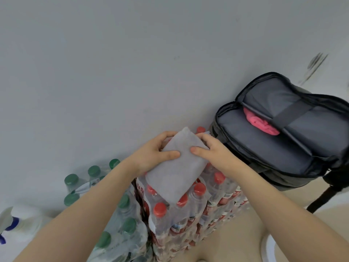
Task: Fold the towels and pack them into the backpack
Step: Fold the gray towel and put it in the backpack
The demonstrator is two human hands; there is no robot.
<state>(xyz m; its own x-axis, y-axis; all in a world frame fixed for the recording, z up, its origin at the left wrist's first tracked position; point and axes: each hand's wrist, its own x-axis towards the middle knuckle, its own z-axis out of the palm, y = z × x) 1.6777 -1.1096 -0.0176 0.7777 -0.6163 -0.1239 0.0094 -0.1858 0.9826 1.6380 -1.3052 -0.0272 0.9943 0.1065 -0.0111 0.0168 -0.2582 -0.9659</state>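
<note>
Grey towel [175, 165]: folded to a narrow pad, lying on top of the red-capped bottle pack [190, 210], just left of the backpack.
Left hand [153, 154]: my thumb lies across the top face and my fingers curl round the far left edge, so I'm gripping the towel.
Right hand [213, 150]: thumb on the top face, fingers wrapped over the far right edge, gripping it too.
Handling: soft, light and floppy, I reckon; it should sag and unfold if I lift it by one corner, so I'd hold both long edges and pinch the layers together.
Backpack [279, 133]: just right of the towel, unzipped and gaping, lying against the wall.
Pink towel [260, 123]: already inside the backpack, tucked under the dark strap [294, 112].
In the way: that strap crosses the opening, so grey probably has to slide in beside pink.
Green-capped bottles [113, 224]: left of the backpack, past the red pack.
Spray bottle [13, 222]: far left, well apart.
</note>
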